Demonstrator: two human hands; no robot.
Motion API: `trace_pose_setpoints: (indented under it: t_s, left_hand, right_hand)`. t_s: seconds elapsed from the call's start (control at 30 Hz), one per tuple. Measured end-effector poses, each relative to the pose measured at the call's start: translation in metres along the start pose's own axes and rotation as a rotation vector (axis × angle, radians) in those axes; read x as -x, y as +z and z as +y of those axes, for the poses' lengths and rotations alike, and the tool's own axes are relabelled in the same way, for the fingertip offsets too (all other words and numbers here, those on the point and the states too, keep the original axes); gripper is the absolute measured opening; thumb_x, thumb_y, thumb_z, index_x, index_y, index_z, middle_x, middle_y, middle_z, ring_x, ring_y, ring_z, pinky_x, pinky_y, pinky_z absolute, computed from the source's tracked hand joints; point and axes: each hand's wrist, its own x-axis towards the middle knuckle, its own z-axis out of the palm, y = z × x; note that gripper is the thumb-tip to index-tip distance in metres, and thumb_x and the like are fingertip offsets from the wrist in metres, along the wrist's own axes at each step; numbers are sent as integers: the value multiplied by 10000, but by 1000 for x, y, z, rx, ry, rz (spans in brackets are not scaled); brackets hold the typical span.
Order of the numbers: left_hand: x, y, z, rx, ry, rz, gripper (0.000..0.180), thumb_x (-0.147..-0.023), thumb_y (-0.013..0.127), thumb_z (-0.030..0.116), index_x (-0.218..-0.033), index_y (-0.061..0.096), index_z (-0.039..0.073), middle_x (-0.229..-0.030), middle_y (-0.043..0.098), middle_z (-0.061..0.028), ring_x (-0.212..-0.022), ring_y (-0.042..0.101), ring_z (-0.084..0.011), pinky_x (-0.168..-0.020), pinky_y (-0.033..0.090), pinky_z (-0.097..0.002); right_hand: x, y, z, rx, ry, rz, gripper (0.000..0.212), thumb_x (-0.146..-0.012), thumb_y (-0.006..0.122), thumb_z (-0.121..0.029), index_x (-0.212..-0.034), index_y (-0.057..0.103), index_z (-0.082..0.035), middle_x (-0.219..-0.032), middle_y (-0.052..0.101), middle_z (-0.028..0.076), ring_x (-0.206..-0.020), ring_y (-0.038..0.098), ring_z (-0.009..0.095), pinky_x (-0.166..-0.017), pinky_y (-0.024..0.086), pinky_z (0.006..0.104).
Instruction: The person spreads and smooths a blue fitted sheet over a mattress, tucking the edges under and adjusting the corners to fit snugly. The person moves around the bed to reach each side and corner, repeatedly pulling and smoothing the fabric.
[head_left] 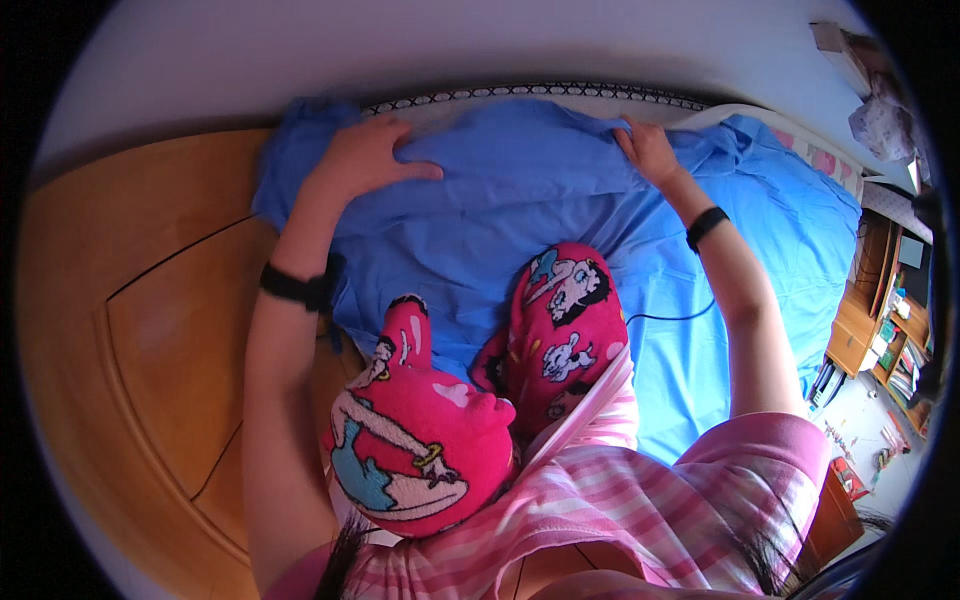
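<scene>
Pink trousers (430, 440), blue sheet (680, 340) beneath, perhaps books (905, 370)

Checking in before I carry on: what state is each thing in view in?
Blue cloth: spread out, rumpled, bunched along the far side.
Left hand: open on the cloth, thumb apart from the fingers.
Right hand: closed on the cloth's far part.
Black wristbands: fastened, one on each arm.
Thin dark cable: lying slack, curved.
Pink patterned trousers: worn, knees bent.
</scene>
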Motion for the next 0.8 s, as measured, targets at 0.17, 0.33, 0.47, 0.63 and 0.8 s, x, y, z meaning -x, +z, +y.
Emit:
trace_pose_setpoints:
  t_s: [0.17, 0.33, 0.47, 0.63, 0.8]
  left_hand:
    - [37, 9, 12, 201, -220, 37, 703, -771, 609, 602, -1130, 599, -2, -1134, 586, -229, -988, 594, -325, -879, 452, -356]
    - [29, 40, -10, 420, -234, -34, 711, -744, 658, 546, -1127, 589, -49, -1131, 587, -242, -1044, 581, -330, -894, 441, -351]
    - [31, 60, -24, 512, -50, 332, 480, -798, 680, 357, -1050, 598, -44, -995, 622, -211, -933, 601, -302, -846, 450, -335]
    - [18, 48, -43, 661, -43, 605, 295, -880, 616, 225, -1011, 569, -35, -909, 613, -177, -846, 590, -229, -795, 451, -309]
    - [13, 46, -47, 587, -144, 580, 339, -908, 593, 268, -1020, 531, -45, -892, 618, -180, -817, 574, -213, -778, 448, -303]
  right_hand:
    - [15, -5, 7, -39, 244, -99, 397, -934, 474, -359, -979, 599, 15, -785, 607, 263, -794, 580, 431, -719, 446, 497]
    - [-34, -3, 23, -138, 270, -236, 548, -933, 448, -464, -810, 629, 39, -845, 602, 284, -821, 568, 454, -750, 442, 487]
    - [-29, -10, 22, -359, 573, -408, 556, -867, 539, -523, -963, 662, 11, -888, 664, 196, -854, 619, 369, -829, 463, 404]
    - [-22, -35, 34, -551, 464, -602, 574, -759, 649, -402, -1172, 600, -5, -1060, 644, 149, -988, 593, 292, -907, 437, 349]
    - [-41, -53, 68, -46, 304, -628, 595, -681, 615, -295, -1210, 576, -26, -1168, 591, 189, -1077, 548, 338, -967, 409, 357]
